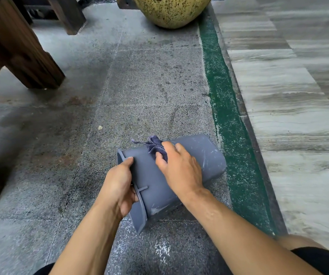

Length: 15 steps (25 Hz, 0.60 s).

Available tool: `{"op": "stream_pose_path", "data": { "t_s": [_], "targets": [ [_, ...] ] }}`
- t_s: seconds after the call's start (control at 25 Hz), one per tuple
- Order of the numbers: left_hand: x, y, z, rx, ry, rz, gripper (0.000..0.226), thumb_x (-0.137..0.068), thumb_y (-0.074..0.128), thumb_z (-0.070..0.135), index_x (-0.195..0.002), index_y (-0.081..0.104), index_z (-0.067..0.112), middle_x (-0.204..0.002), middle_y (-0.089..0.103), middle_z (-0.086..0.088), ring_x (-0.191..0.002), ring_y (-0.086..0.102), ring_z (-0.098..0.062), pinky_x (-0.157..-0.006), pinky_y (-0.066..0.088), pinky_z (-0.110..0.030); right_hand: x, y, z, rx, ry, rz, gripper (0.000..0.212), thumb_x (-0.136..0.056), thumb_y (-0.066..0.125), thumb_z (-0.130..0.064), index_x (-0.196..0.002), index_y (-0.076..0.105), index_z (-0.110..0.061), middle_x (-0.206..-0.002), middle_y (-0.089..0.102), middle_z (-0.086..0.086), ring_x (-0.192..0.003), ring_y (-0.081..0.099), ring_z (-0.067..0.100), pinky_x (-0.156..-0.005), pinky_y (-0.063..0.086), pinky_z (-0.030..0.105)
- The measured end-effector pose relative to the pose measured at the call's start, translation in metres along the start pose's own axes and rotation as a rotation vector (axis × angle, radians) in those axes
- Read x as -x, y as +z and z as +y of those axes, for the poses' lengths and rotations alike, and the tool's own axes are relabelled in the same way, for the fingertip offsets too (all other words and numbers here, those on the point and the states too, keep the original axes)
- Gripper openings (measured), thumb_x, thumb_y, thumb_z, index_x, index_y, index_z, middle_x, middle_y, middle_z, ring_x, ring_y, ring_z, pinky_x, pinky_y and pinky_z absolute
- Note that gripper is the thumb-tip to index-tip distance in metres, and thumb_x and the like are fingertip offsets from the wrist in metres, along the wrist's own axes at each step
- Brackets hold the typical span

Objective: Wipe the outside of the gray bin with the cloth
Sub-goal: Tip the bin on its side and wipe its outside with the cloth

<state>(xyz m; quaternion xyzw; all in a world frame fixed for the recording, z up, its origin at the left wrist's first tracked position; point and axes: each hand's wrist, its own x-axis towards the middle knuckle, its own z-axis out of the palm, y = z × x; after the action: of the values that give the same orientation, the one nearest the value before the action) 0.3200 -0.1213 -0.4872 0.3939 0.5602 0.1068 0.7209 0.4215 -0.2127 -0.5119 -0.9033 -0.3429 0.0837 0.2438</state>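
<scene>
The gray bin (pixel 209 157) lies on its side on the stone floor, rim toward the left, base toward the right. White scuffs mark its wall near the base. My left hand (pixel 120 187) grips the flared rim at the bin's open end, thumb on the outer wall. My right hand (pixel 179 167) presses a small blue-gray cloth (pixel 155 144) flat against the upper side of the bin. Part of the cloth bunches out past my fingers, with a loose thread trailing left. The rest of the cloth is hidden under my palm.
Dark wooden furniture legs (pixel 20 52) stand at the left. A large speckled yellow pot (pixel 171 10) sits at the far end. A green painted strip (pixel 225 116) and a raised marble step (pixel 290 96) run along the right. My knees show at the bottom edge.
</scene>
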Motion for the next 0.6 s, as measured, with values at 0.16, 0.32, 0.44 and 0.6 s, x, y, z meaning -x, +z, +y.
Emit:
{"op": "stream_pose_path", "data": {
  "t_s": [0.16, 0.32, 0.44, 0.6],
  "targets": [
    [0.005, -0.002, 0.005, 0.040, -0.015, -0.060, 0.021, -0.102, 0.049, 0.036, -0.098, 0.062, 0.019, -0.066, 0.070, 0.001, -0.050, 0.066, -0.016, -0.044, 0.053, -0.028, -0.007, -0.003, 0.008, 0.015, -0.008, -0.006, 0.030, -0.100, 0.047, -0.046, -0.121, 0.056, -0.026, -0.107, 0.059, 0.005, -0.096, 0.064, 0.038, -0.071, 0.046, 0.039],
    [0.007, -0.003, 0.003, -0.099, 0.021, -0.053, 0.018, -0.099, 0.051, 0.008, -0.108, 0.066, 0.005, -0.085, 0.076, -0.010, -0.068, 0.073, -0.023, -0.049, 0.061, -0.041, -0.011, -0.003, 0.017, 0.027, 0.018, -0.008, 0.029, -0.100, 0.047, -0.046, -0.119, 0.056, -0.027, -0.106, 0.057, 0.006, -0.095, 0.063, 0.039, -0.071, 0.046, 0.040],
    [0.005, -0.008, 0.002, -0.203, 0.059, -0.049, 0.018, -0.094, 0.052, -0.007, -0.098, 0.066, 0.003, -0.087, 0.076, -0.015, -0.074, 0.072, -0.029, -0.055, 0.063, -0.048, -0.014, -0.002, 0.021, 0.041, 0.007, -0.004, 0.029, -0.100, 0.046, -0.045, -0.120, 0.055, -0.026, -0.107, 0.058, 0.007, -0.093, 0.063, 0.040, -0.068, 0.044, 0.040],
    [0.004, -0.012, 0.002, -0.220, 0.069, -0.050, 0.019, -0.092, 0.054, -0.011, -0.093, 0.066, 0.004, -0.077, 0.076, -0.010, -0.067, 0.072, -0.024, -0.052, 0.063, -0.045, -0.018, -0.002, 0.026, 0.097, -0.034, -0.024, 0.030, -0.102, 0.044, -0.045, -0.122, 0.054, -0.025, -0.109, 0.058, 0.007, -0.093, 0.063, 0.039, -0.069, 0.044, 0.040]
  ]
}}
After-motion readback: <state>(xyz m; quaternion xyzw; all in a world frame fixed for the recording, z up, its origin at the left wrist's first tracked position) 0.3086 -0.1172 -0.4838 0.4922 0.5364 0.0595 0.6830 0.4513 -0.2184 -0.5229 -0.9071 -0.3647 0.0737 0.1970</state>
